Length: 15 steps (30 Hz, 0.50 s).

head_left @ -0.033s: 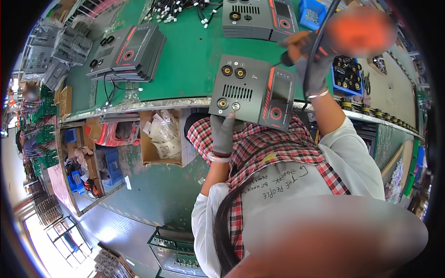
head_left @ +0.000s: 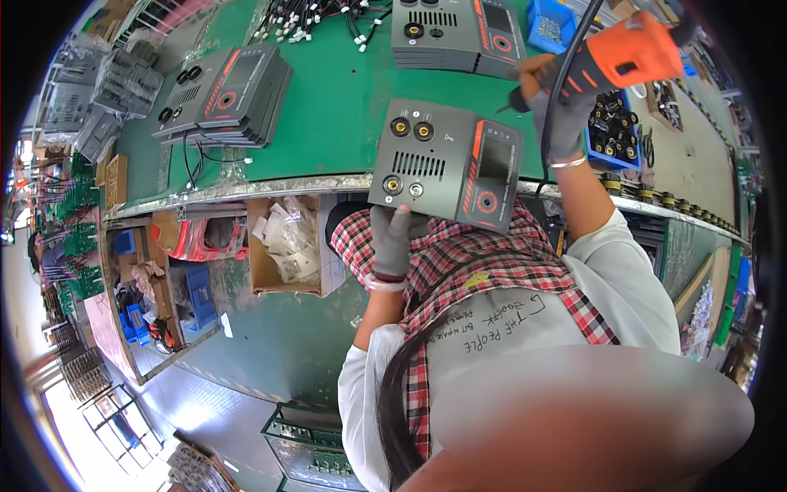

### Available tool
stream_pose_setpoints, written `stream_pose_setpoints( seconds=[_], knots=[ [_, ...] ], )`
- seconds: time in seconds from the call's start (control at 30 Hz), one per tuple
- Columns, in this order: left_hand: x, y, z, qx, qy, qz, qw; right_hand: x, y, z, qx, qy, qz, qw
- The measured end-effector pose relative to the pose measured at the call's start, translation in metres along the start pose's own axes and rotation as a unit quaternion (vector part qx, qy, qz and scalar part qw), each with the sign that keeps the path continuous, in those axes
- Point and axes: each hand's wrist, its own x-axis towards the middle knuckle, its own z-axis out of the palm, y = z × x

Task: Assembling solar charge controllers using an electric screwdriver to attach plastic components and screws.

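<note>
A grey front panel (head_left: 453, 168) with a dark display window, vent slots and an orange-striped side lies tilted over the near edge of the green bench. Brass-centred round sockets sit in its holes, and one near the lower left looks silvery. My gloved left hand (head_left: 392, 239) grips the panel's near left edge, thumb on top. In my gloved right hand (head_left: 564, 123) is an orange and black power screwdriver (head_left: 627, 59). Its dark tip (head_left: 515, 102) points left, beyond the panel's far right corner and apart from it. A black cable (head_left: 566, 78) hangs across the right hand.
Stacks of similar panels stand at the left (head_left: 221, 90) and far middle (head_left: 455, 41). Loose wires (head_left: 316, 18) lie at the back. Blue bins hold screws (head_left: 551, 29) and black sockets (head_left: 613, 135). An open carton (head_left: 287, 283) sits below the bench edge.
My right hand and the screwdriver have moved slightly right, the tip drawing away from the panel. The panel and my left hand have barely shifted.
</note>
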Motion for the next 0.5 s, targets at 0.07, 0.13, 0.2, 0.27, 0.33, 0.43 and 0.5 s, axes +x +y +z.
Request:
stream_pose_setpoints(
  seconds=[0.07,0.13,0.2,0.27,0.33,0.43,0.5],
  knots=[
    [-0.008,-0.001,-0.008,0.028,0.039,-0.021,0.999,0.0,0.055,-0.019,-0.013,0.059,-0.034,0.998],
    [-0.013,-0.001,-0.012,0.058,0.107,0.015,0.992,-0.005,0.068,-0.024,-0.036,0.114,-0.032,0.992],
    [-0.013,0.007,-0.014,0.073,0.12,0.06,0.988,-0.005,0.069,-0.025,-0.062,0.107,-0.039,0.992],
    [-0.013,0.015,-0.01,0.087,0.11,0.129,0.982,-0.004,0.058,-0.018,-0.12,0.127,-0.035,0.984],
    [-0.012,0.026,0.001,0.156,0.085,0.15,0.973,-0.003,0.047,-0.02,-0.077,0.099,-0.015,0.992],
    [0.003,0.04,0.028,0.321,-0.001,0.231,0.919,-0.002,0.01,-0.021,-0.16,0.053,0.008,0.986],
    [0.013,0.051,0.055,0.386,-0.049,0.274,0.88,-0.006,-0.003,-0.024,0.176,0.049,0.058,0.981]
  ],
)
